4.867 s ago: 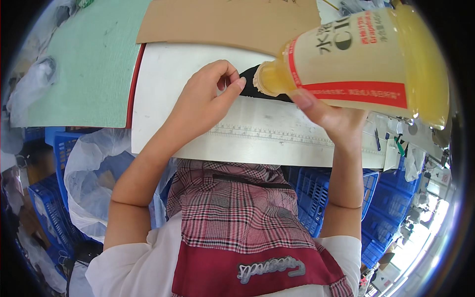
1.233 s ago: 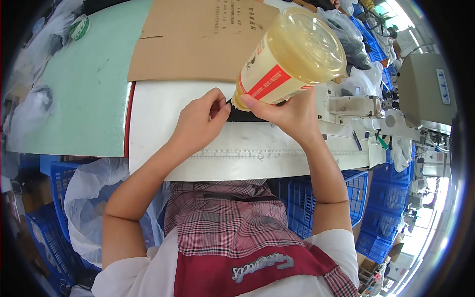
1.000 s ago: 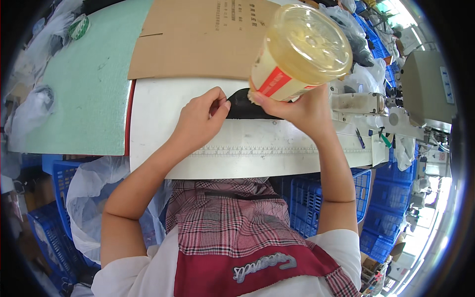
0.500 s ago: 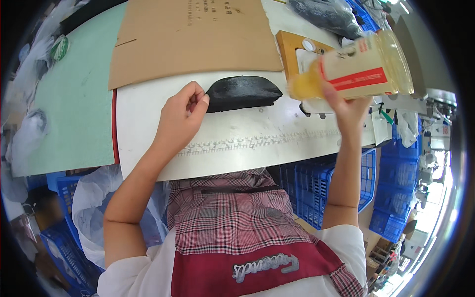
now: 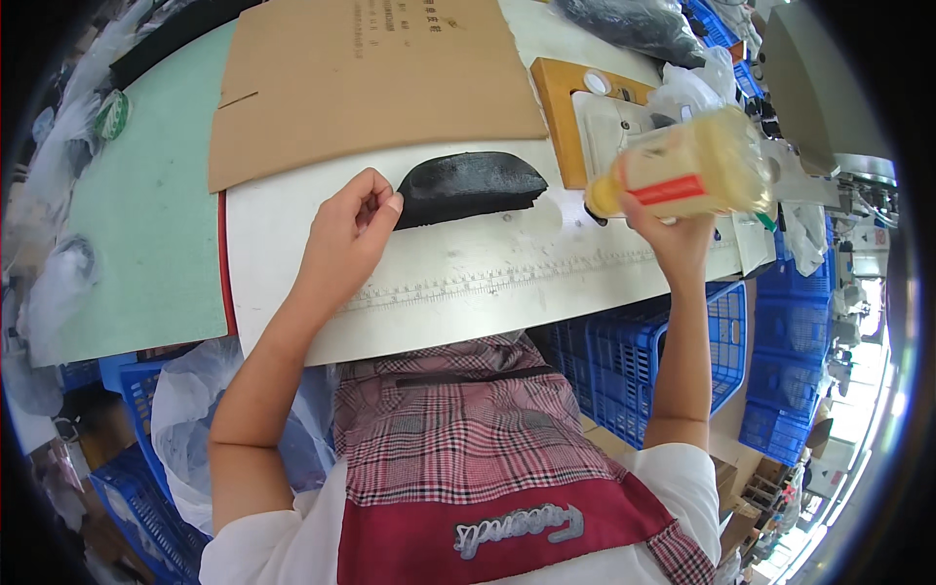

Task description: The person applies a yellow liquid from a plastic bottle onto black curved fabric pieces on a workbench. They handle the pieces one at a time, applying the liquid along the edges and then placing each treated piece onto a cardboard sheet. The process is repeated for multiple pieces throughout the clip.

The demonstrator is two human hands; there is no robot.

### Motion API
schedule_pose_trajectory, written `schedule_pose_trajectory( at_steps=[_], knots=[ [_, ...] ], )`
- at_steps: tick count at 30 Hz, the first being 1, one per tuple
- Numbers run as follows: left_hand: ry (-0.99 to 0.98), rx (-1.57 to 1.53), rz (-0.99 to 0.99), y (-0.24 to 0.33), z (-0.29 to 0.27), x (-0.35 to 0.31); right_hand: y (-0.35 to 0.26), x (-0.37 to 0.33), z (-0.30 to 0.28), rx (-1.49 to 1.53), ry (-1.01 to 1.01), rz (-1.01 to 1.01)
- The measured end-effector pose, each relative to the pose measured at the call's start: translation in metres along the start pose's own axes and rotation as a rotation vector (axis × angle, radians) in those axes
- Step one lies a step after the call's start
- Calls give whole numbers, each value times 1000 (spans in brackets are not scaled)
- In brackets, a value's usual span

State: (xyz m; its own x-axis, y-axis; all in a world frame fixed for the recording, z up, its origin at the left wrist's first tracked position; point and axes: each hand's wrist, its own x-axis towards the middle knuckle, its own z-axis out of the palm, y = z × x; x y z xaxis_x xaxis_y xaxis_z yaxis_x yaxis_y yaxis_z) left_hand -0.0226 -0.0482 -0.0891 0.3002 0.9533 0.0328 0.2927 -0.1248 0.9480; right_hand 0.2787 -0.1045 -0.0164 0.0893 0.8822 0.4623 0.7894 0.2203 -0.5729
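Observation:
A stack of black curved pieces point(image 5: 475, 187), flat-bottomed with a rounded top edge, lies on the white worktable point(image 5: 409, 327). At its left end, my left hand point(image 5: 353, 219) pinches the tip between thumb and fingers. My right hand point(image 5: 675, 226) grips a clear plastic bottle point(image 5: 682, 175) with yellowish liquid and a red-striped label. The bottle is tipped on its side, slightly blurred, its narrow yellow end toward the black stack but apart from it. Whether anything comes out of the bottle cannot be made out.
Brown cardboard point(image 5: 380, 97) lies behind the black stack. A wood-framed device point(image 5: 554, 117) with a tape roll point(image 5: 597, 83) stands at back right. A green mat point(image 5: 146, 224) covers the left side. Blue crates point(image 5: 609, 380) sit below the table edge, and a ruler scale point(image 5: 487, 281) marks the tabletop.
The bottle and my right hand have shifted slightly lower, and the bottle lies farther from the stack. My left hand keeps its pinch. The whole view has shifted a little.

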Motion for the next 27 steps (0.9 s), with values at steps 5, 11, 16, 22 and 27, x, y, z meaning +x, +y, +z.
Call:
schedule_pose_trajectory(
  at_steps=[5,11,16,22,27],
  knots=[
    [88,162,144,14,-6,-7,9,-30,12,826,270,291],
    [198,587,394,29,9,-15,16,-65,51,1530,302,449],
    [266,792,426,29,14,-18,25,-73,66,1740,335,528],
    [354,697,358,33,23,-19,32,-77,64,1747,321,486],
    [393,773,410,31,24,-19,33,-77,65,1737,254,450]
  ],
)
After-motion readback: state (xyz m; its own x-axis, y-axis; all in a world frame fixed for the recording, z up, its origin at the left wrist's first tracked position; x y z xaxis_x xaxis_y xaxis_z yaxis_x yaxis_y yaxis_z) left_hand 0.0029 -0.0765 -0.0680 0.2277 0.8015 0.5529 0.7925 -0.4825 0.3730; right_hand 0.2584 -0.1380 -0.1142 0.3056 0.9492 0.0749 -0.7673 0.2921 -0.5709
